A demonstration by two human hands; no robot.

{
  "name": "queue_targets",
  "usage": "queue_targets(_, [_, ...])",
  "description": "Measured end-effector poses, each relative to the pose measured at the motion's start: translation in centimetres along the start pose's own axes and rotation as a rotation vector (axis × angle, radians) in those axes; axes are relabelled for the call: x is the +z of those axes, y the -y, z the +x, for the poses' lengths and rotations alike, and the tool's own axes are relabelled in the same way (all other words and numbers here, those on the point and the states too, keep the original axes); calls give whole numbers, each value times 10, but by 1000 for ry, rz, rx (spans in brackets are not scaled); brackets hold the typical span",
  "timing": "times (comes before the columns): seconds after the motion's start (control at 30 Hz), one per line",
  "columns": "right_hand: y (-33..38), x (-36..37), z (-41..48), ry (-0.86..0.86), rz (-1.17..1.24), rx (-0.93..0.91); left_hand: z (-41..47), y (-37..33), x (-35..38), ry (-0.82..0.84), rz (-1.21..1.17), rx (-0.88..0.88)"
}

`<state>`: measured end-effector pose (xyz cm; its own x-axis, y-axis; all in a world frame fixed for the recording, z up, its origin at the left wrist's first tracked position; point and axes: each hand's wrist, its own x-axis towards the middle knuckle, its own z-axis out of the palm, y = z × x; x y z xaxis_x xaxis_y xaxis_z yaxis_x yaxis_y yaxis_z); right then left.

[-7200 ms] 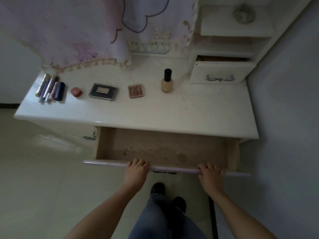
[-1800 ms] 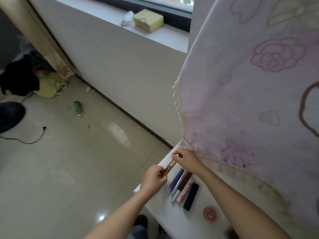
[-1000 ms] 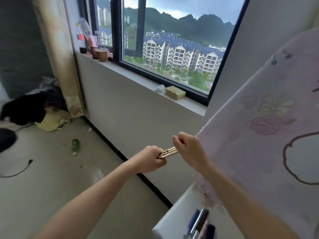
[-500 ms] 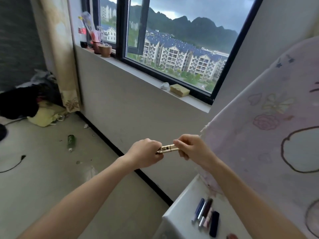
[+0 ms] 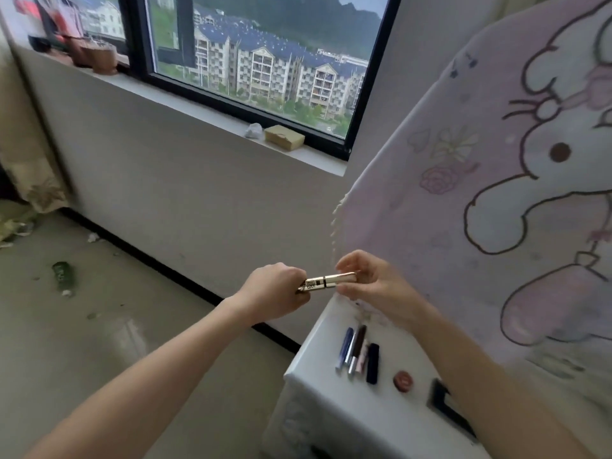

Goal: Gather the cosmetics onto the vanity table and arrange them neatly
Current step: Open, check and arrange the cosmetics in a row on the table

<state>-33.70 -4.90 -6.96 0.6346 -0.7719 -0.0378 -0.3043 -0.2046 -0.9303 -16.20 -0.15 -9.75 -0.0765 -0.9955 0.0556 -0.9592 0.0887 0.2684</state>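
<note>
Near the vanity table (image 5: 314, 359), gold tube (image 5: 331, 280) comes closer.

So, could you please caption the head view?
Left hand and right hand hold a gold tube near the vanity table edge.

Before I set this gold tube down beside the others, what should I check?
1. Gold tube held at both ends by left hand and right hand: ok.
2. Tube's cap fully closed: cannot tell.
3. Row of tubes lying parallel on the vanity table: ok.
4. Bare strip between row and table edge: ok, narrow.
5. Round red compact clear of the row: ok.
6. Dark palette alignment, partly out of sight: cannot tell.
</note>
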Motion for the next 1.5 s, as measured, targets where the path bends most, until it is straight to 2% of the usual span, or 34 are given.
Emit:
queue_targets(0.13, [-4, -5, -17, -130, -58, 191, 11, -20, 6, 13, 2, 74])
queue_targets(0.23, [-11, -12, -28, -263, -158, 162, 17, -31, 13, 35, 11, 116])
queue_targets(0.33, [-16, -21, -38, -215, -52, 108, 19, -36, 20, 58, 0, 137])
queue_targets(0.43, [-15, -23, -45, -137, 49, 194, 19, -40, 26, 71, -8, 161])
queue_targets(0.53, [-16, -13, -42, -178, -39, 310, 19, -42, 31, 65, 4, 171])
queue_targets(0.63, [-23, -10, -37, -260, -81, 291, 19, -37, 36, 74, 42, 164])
queue_targets(0.83, [-23, -10, -33, -147, 74, 240, 13, -25, 34, 114, -5, 86])
queue_targets(0.97, [-19, -1, -21, -119, -14, 342, 9, -16, 27, 109, 11, 57])
queue_targets(1.07, [-21, 4, -14, -154, -77, 270, 7, -7, 24, 108, 35, 47])
queue_targets(1.2, [-21, 1, -5, -130, -7, 81, 3, 2, 23, 137, -15, -25])
queue_targets(1.5, [-33, -5, 9, -84, -14, 99, 4, 19, 42, 187, -420, -134])
